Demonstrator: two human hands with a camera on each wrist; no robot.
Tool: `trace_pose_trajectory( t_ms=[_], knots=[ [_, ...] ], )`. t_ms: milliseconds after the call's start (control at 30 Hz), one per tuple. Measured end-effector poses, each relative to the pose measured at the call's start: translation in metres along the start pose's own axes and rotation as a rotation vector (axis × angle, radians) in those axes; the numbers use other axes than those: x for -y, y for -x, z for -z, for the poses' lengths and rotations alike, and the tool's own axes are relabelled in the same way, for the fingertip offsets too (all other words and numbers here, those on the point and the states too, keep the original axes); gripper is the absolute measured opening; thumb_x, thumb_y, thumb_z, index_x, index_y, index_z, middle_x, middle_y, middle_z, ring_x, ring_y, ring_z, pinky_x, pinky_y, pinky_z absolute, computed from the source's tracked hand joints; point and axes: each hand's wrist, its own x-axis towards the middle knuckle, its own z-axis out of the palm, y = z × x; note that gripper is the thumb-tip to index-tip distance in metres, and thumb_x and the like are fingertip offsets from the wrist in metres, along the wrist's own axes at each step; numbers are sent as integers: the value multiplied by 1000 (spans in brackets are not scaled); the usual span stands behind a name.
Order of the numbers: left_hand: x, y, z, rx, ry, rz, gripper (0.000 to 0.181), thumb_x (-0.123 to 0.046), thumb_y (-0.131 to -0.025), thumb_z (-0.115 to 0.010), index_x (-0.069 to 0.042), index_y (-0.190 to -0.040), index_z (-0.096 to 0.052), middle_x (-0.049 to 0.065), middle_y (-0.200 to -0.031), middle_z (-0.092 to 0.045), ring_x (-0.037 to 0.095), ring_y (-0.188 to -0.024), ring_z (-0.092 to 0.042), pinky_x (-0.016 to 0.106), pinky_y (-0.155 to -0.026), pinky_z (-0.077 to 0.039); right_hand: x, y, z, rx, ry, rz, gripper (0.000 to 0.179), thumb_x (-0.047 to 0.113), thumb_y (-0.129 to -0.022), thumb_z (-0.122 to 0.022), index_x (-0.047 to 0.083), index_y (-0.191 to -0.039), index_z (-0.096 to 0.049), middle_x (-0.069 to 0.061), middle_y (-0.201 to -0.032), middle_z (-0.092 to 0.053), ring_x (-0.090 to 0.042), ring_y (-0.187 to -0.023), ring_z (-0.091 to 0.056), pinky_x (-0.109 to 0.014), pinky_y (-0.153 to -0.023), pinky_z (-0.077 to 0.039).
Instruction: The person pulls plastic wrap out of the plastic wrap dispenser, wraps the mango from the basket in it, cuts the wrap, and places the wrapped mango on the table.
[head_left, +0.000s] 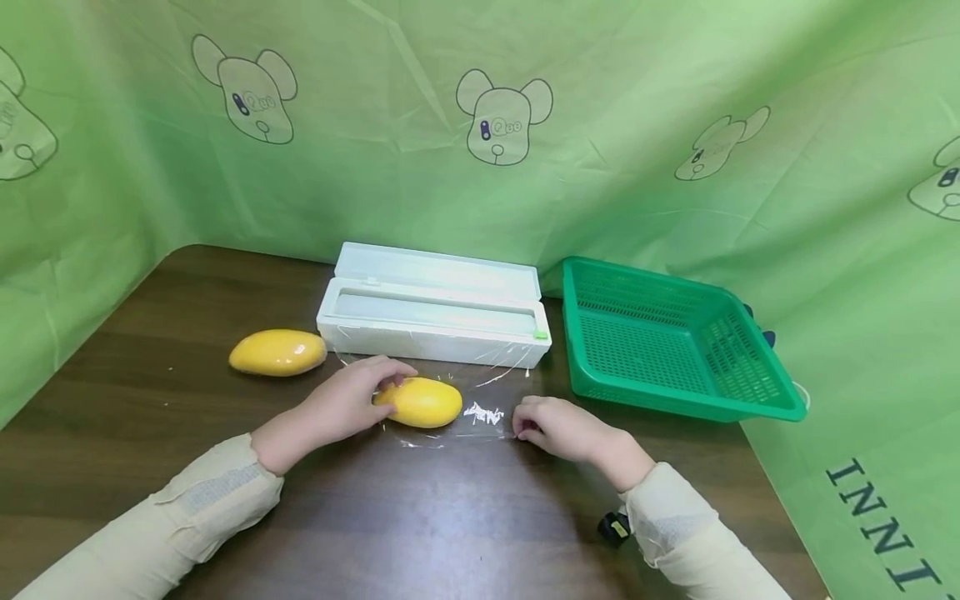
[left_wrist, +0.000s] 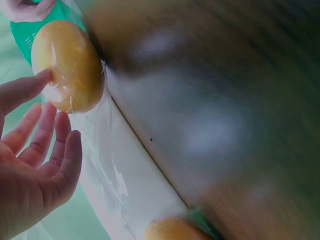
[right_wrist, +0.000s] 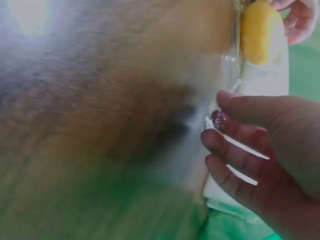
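A yellow mango [head_left: 423, 403] lies on a sheet of clear plastic wrap [head_left: 483, 414] in the middle of the table. My left hand [head_left: 345, 402] holds its left end between thumb and fingers; in the left wrist view, film clings to the mango [left_wrist: 75, 70]. To the right, my right hand [head_left: 564, 427] pinches the wrap's right edge, with film showing at the thumb and fingertips in the right wrist view. Behind both hands stands a white plastic-wrap dispenser [head_left: 435, 343], its lid raised. A second mango [head_left: 276, 352], glossy on its surface, rests left of the dispenser.
At the right of the table is a green perforated basket [head_left: 690, 406]. A small black object with a yellow label [head_left: 615, 528] lies near my right sleeve. Green cloth [head_left: 390, 167] with printed mouse heads hangs behind the table.
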Motion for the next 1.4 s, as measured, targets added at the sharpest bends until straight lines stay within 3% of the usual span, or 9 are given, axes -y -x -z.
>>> trace_pose_trajectory(
  t_ms=[200,400,567,733,833,933,1100,1267,1400],
  knots=[
    [0,0,-1,6,-15,-36,43,5,-82,-80,-2,-122,-69,6,-114,-67,20,-90,-58,39,-81,-51,9,-5,13,-210,45,-31,12,0,-91,-75,11,-93,-71,4,-92,-59,-7,-78,-59,-25,-70,-53],
    [-3,-1,-1,33,-40,-32,42,3,-83,-79,-3,-124,-69,7,-118,-70,21,-93,-60,42,-85,-51,20,-21,18,-368,-40,-105,5,3,-93,-70,7,-97,-71,11,-66,-46,-3,-58,-40,-24,-53,-36],
    [-4,-3,-1,31,-48,-38,41,4,-83,-79,-3,-122,-70,7,-117,-71,22,-95,-61,43,-86,-51,31,-40,12,-393,-261,-142,5,7,-99,-66,3,-101,-66,8,-68,-61,-8,-58,-54,-25,-55,-44],
    [-4,-3,-3,18,-59,-44,38,4,-84,-79,-3,-120,-70,8,-116,-71,26,-99,-63,46,-89,-51,39,-60,3,-384,-541,-169,10,2,-100,-63,-3,-108,-62,-9,-92,-74,-26,-84,-71,-30,-74,-56],
    [-4,-4,-3,15,-76,-52,37,3,-84,-79,-3,-119,-71,9,-116,-72,29,-102,-63,48,-92,-51,40,-66,-3,-349,-603,-141,20,-2,-99,-61,-4,-119,-59,-15,-106,-73,-29,-98,-71,-33,-85,-56],
    [-5,-6,-4,21,-85,-56,36,4,-84,-79,-2,-119,-71,10,-117,-72,31,-106,-64,49,-95,-51,39,-68,-9,-293,-502,-61,34,-9,-95,-59,-3,-128,-57,-15,-118,-70,-28,-106,-67,-35,-91,-55],
    [-7,-9,-5,33,-79,-61,36,6,-85,-77,0,-120,-70,11,-117,-71,30,-109,-66,48,-95,-52,42,-67,-16,-206,-149,95,53,-9,-83,-66,1,-135,-57,-15,-137,-56,-31,-127,-53,-41,-107,-45],
    [-9,-9,-5,55,-85,-67,36,-5,-89,-77,1,-124,-68,13,-121,-68,31,-112,-64,50,-97,-50,48,-71,-21,-166,5,91,69,6,-80,-87,4,-140,-53,-19,-147,-44,-37,-136,-43,-44,-109,-43],
    [-11,-10,-4,89,-85,-45,47,-18,-87,-82,1,-127,-66,14,-126,-64,30,-113,-63,48,-98,-50,48,-77,-24,-173,90,87,73,11,-78,-90,2,-139,-51,-20,-147,-44,-38,-133,-46,-45,-107,-45]
  ],
)
